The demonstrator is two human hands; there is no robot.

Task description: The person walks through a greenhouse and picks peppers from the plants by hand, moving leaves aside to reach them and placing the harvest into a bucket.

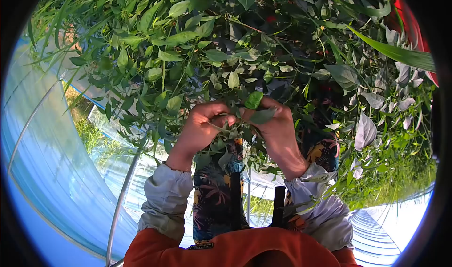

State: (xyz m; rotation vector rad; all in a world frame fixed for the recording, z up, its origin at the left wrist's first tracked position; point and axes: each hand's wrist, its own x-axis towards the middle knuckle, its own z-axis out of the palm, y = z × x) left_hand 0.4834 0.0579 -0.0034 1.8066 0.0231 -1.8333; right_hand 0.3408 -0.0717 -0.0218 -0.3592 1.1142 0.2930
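Both my hands meet in the leaves of a pepper-like plant, just in front of my body. My left hand is closed, thumb and forefinger pinching a thin leafy stem. Close beside it my right hand is curled, with a bright green, crinkled pepper at its fingertips. A dull green leaf lies across the right fingers and hides part of the grip. Small leaves hang below both hands.
Dense foliage spreads ahead and to both sides, with long grass blades at right. Metal hoops and clear plastic sheeting stand at left. Something red shows at upper right. My patterned trouser legs are below.
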